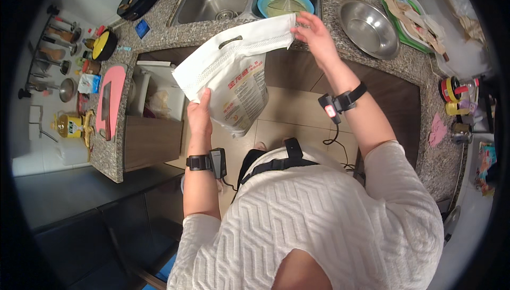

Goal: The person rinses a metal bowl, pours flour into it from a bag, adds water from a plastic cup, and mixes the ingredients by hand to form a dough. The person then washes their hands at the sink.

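Observation:
A large white plastic sack [243, 90] with red printing hangs in front of me above the floor. Its wide top band has a cut-out handle slot [230, 42]. My left hand [200, 110] grips the sack's left edge just under the band, thumb on the near side. At the band's right corner is my right hand [316, 37], its fingers spread and the tips at the edge; whether they pinch it I cannot tell. Beyond the sack, water runs from the tap into a blue basin [263, 3] in the right sink bowl, where a mesh strainer [285, 6] sits.
A steel bowl [368, 29] stands on the granite counter right of the sink. An open drawer [153, 136] juts out at the left. Above it, a cleaver [106, 106] lies on a pink cutting board [115, 78]. A cable [342, 150] hangs by my right side.

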The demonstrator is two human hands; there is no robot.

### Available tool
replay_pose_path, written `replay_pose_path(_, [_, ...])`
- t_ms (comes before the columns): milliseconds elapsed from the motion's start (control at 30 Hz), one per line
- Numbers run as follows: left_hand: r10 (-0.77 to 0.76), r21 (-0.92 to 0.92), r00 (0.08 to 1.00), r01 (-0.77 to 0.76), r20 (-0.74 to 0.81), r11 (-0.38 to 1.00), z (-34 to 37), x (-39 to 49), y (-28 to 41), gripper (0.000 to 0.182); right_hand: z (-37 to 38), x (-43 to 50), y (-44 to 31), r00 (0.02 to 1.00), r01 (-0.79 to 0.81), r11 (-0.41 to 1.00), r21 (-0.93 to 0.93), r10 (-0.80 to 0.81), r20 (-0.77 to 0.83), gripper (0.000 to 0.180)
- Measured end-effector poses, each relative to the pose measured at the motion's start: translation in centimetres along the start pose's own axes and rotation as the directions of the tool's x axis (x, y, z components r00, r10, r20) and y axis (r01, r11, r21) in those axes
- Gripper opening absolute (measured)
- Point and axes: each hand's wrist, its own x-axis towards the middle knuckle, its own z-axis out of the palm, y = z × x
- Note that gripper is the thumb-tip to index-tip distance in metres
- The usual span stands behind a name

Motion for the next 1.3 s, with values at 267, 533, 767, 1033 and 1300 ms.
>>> replay_pose_path(267, [0.007, 0.125, 0.999, -0.001, -0.048, 0.992, -1.4, -3.1, 3.3, 0.041, 3.6, -8.3, 5.9, 0.869, 0.486, 0.64, -0.596, -0.283, 0.406, 0.047])
replay_pose_path(533, [0.062, 0.079, 0.998, -0.064, 0.017, 0.995, -7.9, -5.3, 4.2, 0.038, 11.0, -9.9, 2.8, 0.725, 0.676, 0.333, -0.657, -0.14, 0.675, 0.045])
replay_pose_path(767, [-0.013, 0.043, 0.998, 0.011, 0.054, 0.999, -9.3, -6.8, 1.9, 0.035, 13.1, -13.3, 4.3, 0.654, 0.654, 0.349, -0.671, 0.183, 0.734, 0.045])
replay_pose_path(1033, [-0.026, 0.013, 0.983, 0.024, 0.182, 1.0, -8.2, -7.8, 0.6, 0.03, 11.0, -16.8, 6.1, 0.742, 0.401, 0.61, -0.684, 0.222, 0.633, 0.055])
replay_pose_path(1300, [-0.019, -0.073, 0.974, 0.037, 0.227, 0.997, -4.1, -9.5, 1.0, 0.029, 9.4, -19.1, 4.3, 0.788, 0.291, 0.592, -0.752, 0.298, 0.539, 0.066])
